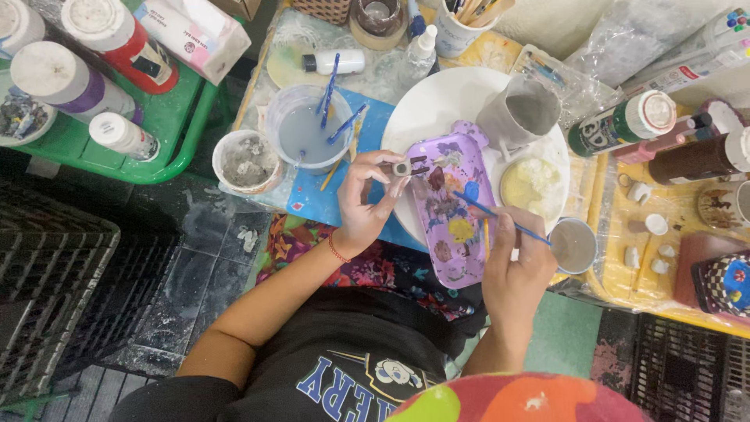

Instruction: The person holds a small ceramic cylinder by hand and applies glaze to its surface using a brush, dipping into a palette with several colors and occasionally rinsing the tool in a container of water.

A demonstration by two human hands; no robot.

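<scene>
My left hand [367, 199] pinches a small grey clay piece [401, 168] between thumb and fingertips, held over the edge of a purple paint palette [451, 205]. My right hand [517, 262] grips a thin blue-handled brush [500, 212], its tip resting on the palette near a blue blob of paint. The palette lies partly on a large white plate [437, 101] and carries several dabs of colour. A red string circles my left wrist.
A cup of murky water with brushes [306, 133], a crusted white pot [246, 160], a grey clay mug [522, 113], a small grey-filled cup [573, 244] and paint bottles [625, 121] crowd the table. A green tray with bottles [164, 117] stands left. Small white pieces lie right.
</scene>
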